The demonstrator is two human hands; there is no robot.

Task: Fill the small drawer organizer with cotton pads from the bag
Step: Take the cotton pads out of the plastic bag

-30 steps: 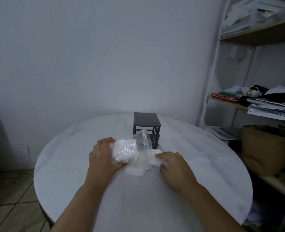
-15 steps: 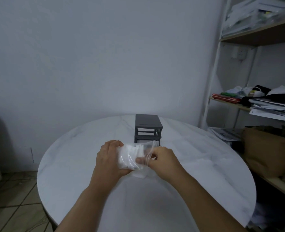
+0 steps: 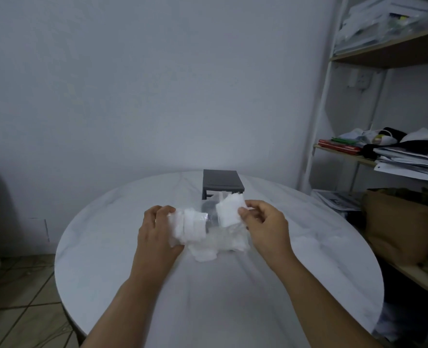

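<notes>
My left hand (image 3: 157, 229) grips a clear plastic bag (image 3: 192, 226) stuffed with white cotton pads, held just above the table. My right hand (image 3: 263, 222) pinches one white cotton pad (image 3: 230, 209) lifted out at the bag's right end. Several loose cotton pads (image 3: 215, 247) lie on the table under the bag. The small dark grey drawer organizer (image 3: 221, 182) stands right behind the bag; its lower front is hidden by the bag and pad.
The round white marble table (image 3: 207, 297) fills the middle of the view, against a plain wall. A shelf unit (image 3: 383, 159) with papers and books stands to the right, with a brown bag (image 3: 398, 222) beside the table's right edge. Tiled floor lies to the left.
My right hand went from the table to the bag's mouth, then pulled a cotton pad out to the right. The left hand kept hold of the bag.
</notes>
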